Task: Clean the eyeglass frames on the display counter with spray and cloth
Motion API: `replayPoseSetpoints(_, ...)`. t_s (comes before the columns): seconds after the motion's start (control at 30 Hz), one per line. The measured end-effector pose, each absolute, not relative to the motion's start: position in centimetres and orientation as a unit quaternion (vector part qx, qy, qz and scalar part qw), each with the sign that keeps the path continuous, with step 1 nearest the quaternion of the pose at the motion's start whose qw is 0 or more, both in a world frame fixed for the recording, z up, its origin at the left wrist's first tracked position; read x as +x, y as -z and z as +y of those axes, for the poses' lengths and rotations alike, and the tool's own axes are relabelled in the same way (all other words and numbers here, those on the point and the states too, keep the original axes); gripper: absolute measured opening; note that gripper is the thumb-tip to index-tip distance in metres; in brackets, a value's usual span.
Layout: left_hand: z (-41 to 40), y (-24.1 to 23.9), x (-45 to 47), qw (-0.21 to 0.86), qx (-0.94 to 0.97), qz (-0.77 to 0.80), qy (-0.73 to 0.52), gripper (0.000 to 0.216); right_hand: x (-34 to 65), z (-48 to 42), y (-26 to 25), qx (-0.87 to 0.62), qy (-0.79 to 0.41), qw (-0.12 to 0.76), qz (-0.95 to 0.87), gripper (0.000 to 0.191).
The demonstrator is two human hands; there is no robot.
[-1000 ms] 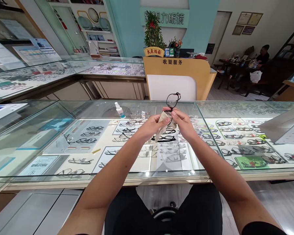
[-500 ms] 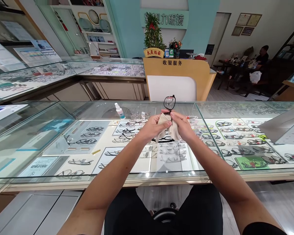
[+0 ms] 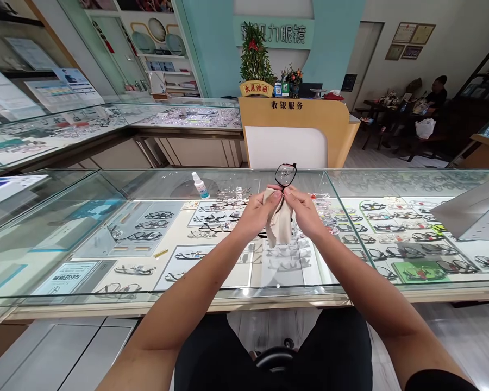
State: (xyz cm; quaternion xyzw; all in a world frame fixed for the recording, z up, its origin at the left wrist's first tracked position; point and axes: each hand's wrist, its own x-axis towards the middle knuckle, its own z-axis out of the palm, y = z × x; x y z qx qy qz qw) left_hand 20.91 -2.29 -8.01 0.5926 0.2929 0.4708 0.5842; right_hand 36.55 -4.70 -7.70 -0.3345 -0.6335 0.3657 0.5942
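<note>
Dark-rimmed eyeglasses (image 3: 286, 175) are held up over the glass counter, one lens standing above my fingertips and the other lens hidden by hands and cloth. A beige cleaning cloth (image 3: 281, 225) hangs between my hands, wrapped partly around the lower part of the glasses. My left hand (image 3: 257, 215) is closed, pinching the cloth against the glasses with the thumb. With thumb and fingers, my right hand (image 3: 305, 212) grips the frame near its middle. Beyond my left hand, a small white spray bottle (image 3: 199, 185) stands on the counter top.
Under the glass counter top (image 3: 146, 296) lie several rows of eyeglasses (image 3: 144, 235). A large folded grey-white card (image 3: 472, 209) stands at the right. Behind are a wooden cashier desk (image 3: 342, 127) and a seated person (image 3: 437, 93) far right.
The glasses have tilted and shifted slightly right and down. My left thumb has moved up towards the frame, and the cloth now hangs lower and more bunched together.
</note>
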Motion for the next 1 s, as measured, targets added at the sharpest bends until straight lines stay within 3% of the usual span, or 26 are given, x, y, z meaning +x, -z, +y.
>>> replayPoseSetpoints(0.13,-1.7,8.2,20.4,0.598,0.613,0.290,-0.427,0.074,37.0,-4.5,7.7,-0.343,-0.369,0.611,-0.610,0.053)
replayPoseSetpoints(0.37,-2.0,7.5,20.0,0.607,0.637,0.262,-0.396,0.065,37.1,-4.1,8.2,-0.335,-0.396,0.625,-0.583,0.051)
replayPoseSetpoints(0.8,-3.1,7.6,21.3,0.562,0.604,0.277,-0.493,0.073,36.9,-4.2,8.3,-0.290,-0.424,0.605,-0.608,0.042)
replayPoseSetpoints(1.0,-2.0,8.0,20.5,0.570,0.628,0.269,-0.457,0.070,37.1,-4.2,8.0,-0.293,-0.445,0.619,-0.576,0.041)
